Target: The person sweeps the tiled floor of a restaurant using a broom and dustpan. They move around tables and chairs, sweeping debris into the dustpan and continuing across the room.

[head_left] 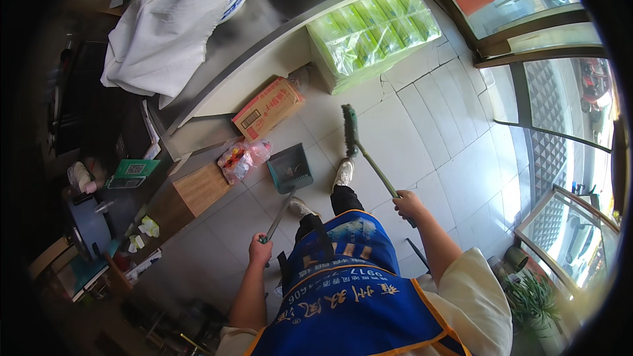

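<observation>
My left hand (260, 249) is closed round the upper end of a long-handled dustpan. The dustpan (290, 166) is dark green, and its scoop lies on the tiled floor ahead of my left foot. In my right hand (409, 204) I grip the green handle of a broom. The broom's bristle head (349, 128) is dark green and rests on the tiles ahead of my right shoe, to the right of the dustpan and apart from it. My white shoes (343, 175) stand between the two tools, and a blue apron (349, 283) covers my front.
Left of the dustpan are a pink plastic bag (244, 157) and a cardboard box (269, 109). Wrapped green packs (376, 33) are stacked by the counter (283, 33). A white cloth (168, 29) drapes over the counter's left. A potted plant (533, 300) stands near the glass door (573, 231).
</observation>
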